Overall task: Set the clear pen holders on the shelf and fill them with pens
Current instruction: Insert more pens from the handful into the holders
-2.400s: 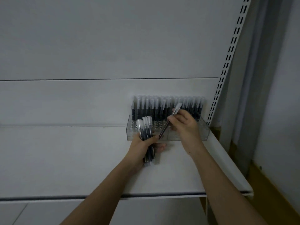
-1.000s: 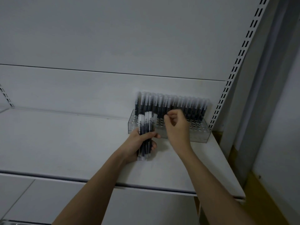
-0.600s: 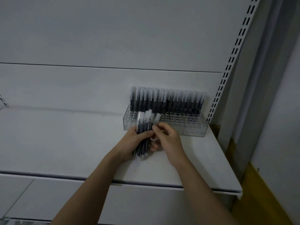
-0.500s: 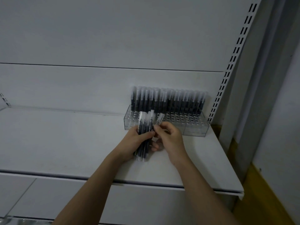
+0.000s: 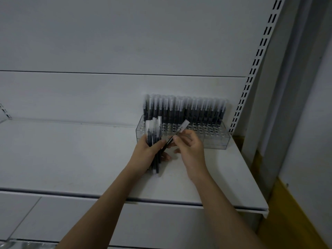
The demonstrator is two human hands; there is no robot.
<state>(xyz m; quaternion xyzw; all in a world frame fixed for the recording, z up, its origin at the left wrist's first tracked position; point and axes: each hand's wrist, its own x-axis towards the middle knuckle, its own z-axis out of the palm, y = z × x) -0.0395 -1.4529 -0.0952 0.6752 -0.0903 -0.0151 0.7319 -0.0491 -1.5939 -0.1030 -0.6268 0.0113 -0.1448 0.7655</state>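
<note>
While a bundle of black pens with frosted clear caps point(image 5: 152, 141) is being gripped upright in the left hand point(image 5: 145, 155) at the centre of the frame, a single black pen with a clear cap point(image 5: 177, 135) is being pinched by the thumb and fingers of the right hand point(image 5: 190, 148) just to the right of it. The single pen is being held tilted, its capped end pointing toward the upper right and its lower end reaching down beside the bundle. Both hands are being held above the flat white metal shelf point(image 5: 71, 159), in front of the clear acrylic rectangular pen holder point(image 5: 215, 141). The holder is standing right of centre at the back of the shelf, near the white slotted upright rail point(image 5: 251, 78). Its rear rows are being occupied by a dense row of upright black capped pens point(image 5: 185, 112) against the white back panel point(image 5: 107, 42), while round holes in its front rows are showing open. A yellow strip along the wall base point(image 5: 294, 221) is being seen at the lower right of the frame.
</note>
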